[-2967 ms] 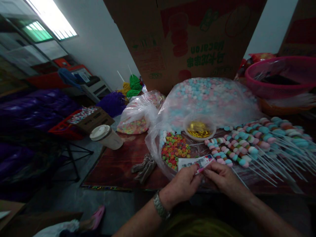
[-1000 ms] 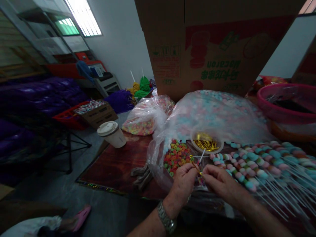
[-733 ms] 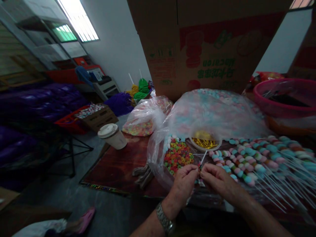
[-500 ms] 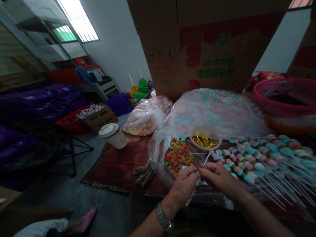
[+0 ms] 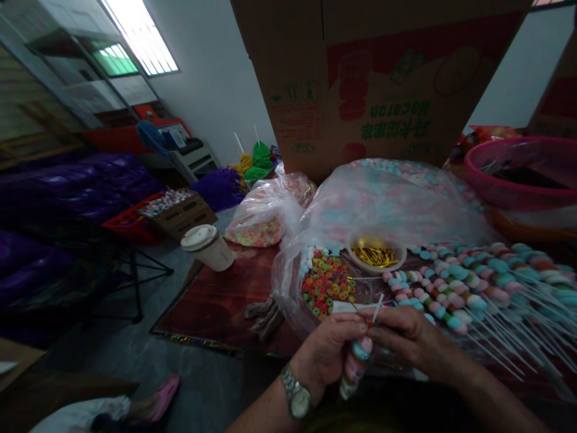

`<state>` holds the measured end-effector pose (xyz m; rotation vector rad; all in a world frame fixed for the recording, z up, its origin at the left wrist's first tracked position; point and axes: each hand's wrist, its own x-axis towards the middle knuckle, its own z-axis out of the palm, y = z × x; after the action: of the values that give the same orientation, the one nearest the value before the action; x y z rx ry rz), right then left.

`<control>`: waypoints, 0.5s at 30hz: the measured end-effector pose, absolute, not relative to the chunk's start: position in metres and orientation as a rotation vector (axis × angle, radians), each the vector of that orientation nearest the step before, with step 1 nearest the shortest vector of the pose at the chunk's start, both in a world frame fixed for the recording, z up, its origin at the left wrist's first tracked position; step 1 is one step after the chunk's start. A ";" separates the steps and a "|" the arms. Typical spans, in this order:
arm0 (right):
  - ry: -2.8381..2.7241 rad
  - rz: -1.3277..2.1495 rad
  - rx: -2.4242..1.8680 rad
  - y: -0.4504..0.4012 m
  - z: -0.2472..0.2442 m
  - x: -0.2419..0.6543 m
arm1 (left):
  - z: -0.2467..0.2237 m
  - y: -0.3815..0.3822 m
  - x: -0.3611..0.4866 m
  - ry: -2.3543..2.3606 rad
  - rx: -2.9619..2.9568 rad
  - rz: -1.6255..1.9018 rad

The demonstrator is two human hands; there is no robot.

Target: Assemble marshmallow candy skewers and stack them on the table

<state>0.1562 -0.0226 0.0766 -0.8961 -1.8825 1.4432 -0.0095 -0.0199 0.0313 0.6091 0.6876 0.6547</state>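
My left hand (image 5: 331, 346) is closed around the upper part of a marshmallow skewer (image 5: 354, 370), whose pink, blue and pale pieces hang down below the fingers. From the other side, my right hand (image 5: 408, 337) pinches at the skewer's top, with the fingertips of both hands meeting there. Its white stick (image 5: 377, 308) pokes up between them. A thin gold strand seems to stick out by the left thumb; what the fingertips pinch is partly hidden. Just beyond lie loose colourful ring-shaped candies (image 5: 325, 282) and a clear bowl (image 5: 402, 260) of gold twist ties (image 5: 376, 252).
Many marshmallow skewers (image 5: 478, 282) lie at the right. Behind them rest a big plastic bag of marshmallows (image 5: 401, 204), a cardboard box (image 5: 387, 78) and a pink basin (image 5: 518, 162). Grey gloves (image 5: 265, 317) and a lidded cup (image 5: 207, 246) are to the left. A person's pink shoe (image 5: 166, 397) shows below.
The hands have come slightly lower and tilted, so the hanging marshmallow pieces now show below the left fingers. Both hands stay together at the stick.
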 end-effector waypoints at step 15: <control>-1.659 0.441 -1.298 -0.030 0.035 0.125 | 0.034 -0.021 0.008 1.300 1.404 1.375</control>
<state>0.1253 -0.0298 0.0345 -1.2977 -1.6590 0.4413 0.0080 -0.0213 0.0344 1.4040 1.3005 1.3752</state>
